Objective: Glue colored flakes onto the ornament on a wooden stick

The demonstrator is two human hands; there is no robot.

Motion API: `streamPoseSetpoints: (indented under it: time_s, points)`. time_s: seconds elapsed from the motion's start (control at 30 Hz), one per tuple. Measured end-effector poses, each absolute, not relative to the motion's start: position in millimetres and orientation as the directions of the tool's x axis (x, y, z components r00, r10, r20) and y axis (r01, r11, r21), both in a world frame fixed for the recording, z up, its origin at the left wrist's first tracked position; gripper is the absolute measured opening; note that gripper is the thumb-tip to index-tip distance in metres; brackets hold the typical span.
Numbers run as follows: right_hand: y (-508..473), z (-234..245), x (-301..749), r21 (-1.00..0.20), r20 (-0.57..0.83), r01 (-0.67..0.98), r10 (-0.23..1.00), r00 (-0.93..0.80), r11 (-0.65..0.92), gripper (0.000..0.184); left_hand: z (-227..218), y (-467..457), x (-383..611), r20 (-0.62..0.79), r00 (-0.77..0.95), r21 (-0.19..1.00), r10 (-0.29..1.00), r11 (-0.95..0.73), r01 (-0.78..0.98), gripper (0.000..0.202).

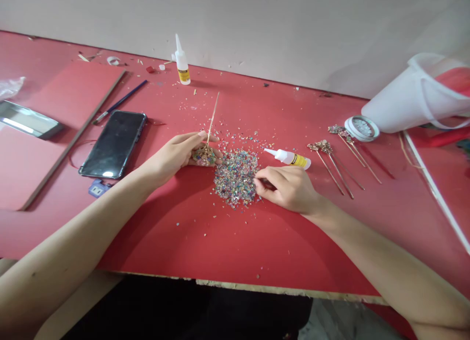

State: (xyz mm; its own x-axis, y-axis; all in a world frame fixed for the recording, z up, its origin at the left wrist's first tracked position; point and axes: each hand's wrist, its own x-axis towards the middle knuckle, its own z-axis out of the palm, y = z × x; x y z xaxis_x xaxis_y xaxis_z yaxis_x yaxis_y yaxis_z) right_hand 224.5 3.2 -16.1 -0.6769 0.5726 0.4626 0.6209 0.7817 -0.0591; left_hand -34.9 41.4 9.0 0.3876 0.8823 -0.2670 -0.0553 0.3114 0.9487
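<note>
My left hand (183,151) is closed around the ornate head of a gold hairpin (204,154), whose thin stem points up and away. Colourful bits show on that head. Just right of it lies a heap of small multicoloured chips (237,178) on the red table. At the heap's right edge is my right hand (284,186), its thumb and fingers pinched together; anything between the fingertips is too small to name. Behind this hand a glue bottle (293,159) with a yellow label lies on its side. More hairpins (330,154) rest farther right.
Upright at the back stands a second glue bottle (182,68). On the left are a phone (113,144), a blue brush (121,101), a wooden strip (75,139) and a glass-topped box (29,121). A white bucket (411,98) tilts at the right, near a small round container (363,128).
</note>
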Motion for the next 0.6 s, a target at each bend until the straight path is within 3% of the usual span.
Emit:
streamPoseSetpoints:
  time_s: [0.23,0.43,0.6]
  points:
    - [2.1,-16.1,229.2,0.021,0.499,0.649,0.555,-0.666,0.760,0.005,9.6,41.1,-34.8,-0.264,0.395,0.948,0.880,0.312,-0.059,0.039]
    - [-3.7,-13.0,227.4,-0.022,0.426,0.510,0.469,-0.773,0.860,0.006,10.6,39.9,-33.0,-0.278,0.378,0.945,0.883,0.323,-0.060,0.038]
    - [0.4,-14.9,230.5,0.004,0.501,0.622,0.537,-0.679,0.783,0.005,9.0,40.5,-34.2,-0.260,0.392,0.951,0.883,0.304,-0.053,0.039]
